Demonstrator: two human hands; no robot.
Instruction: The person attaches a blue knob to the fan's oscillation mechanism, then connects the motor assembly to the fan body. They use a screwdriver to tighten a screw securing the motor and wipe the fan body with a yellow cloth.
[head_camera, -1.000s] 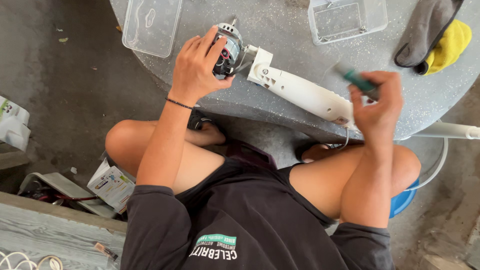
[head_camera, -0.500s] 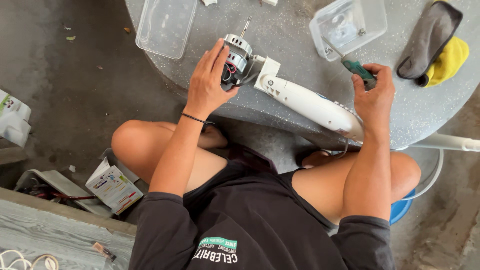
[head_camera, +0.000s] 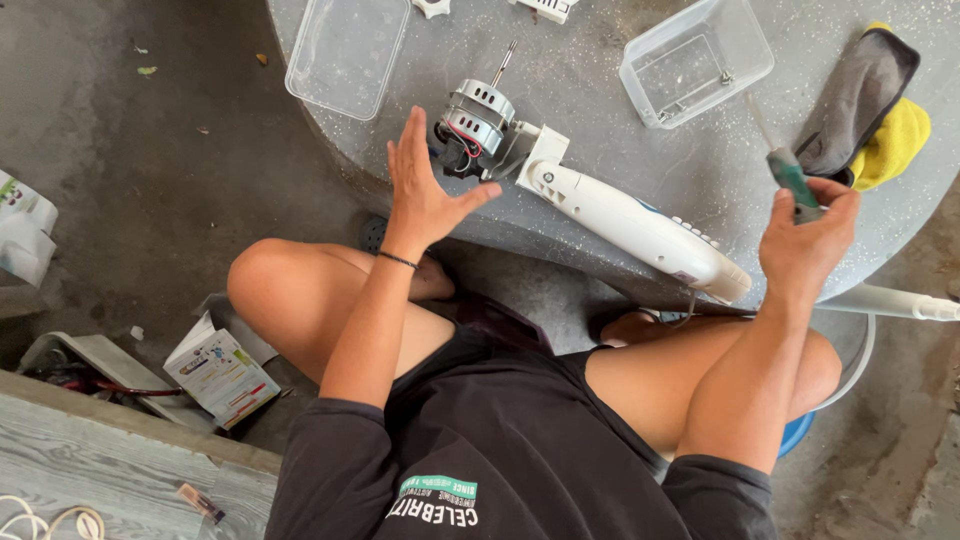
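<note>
A bare fan motor (head_camera: 478, 122) with a metal shaft lies on the round grey table (head_camera: 600, 70), joined to a white plastic fan neck (head_camera: 630, 225) that reaches toward the table's near edge. My left hand (head_camera: 425, 190) hovers just left of the motor, fingers spread, holding nothing. My right hand (head_camera: 805, 235) is raised at the right and grips a green-handled screwdriver (head_camera: 790, 175), its shaft pointing up toward a clear tub.
Two clear plastic tubs (head_camera: 345, 55) (head_camera: 695, 65) stand on the table, the right one with small screws. A grey and yellow cloth (head_camera: 870, 100) lies far right. A white tube (head_camera: 890, 300) runs beneath. A booklet (head_camera: 220, 370) lies on the concrete floor.
My left hand has let go of the motor and opened beside it. My right hand with the screwdriver stayed raised at the right.
</note>
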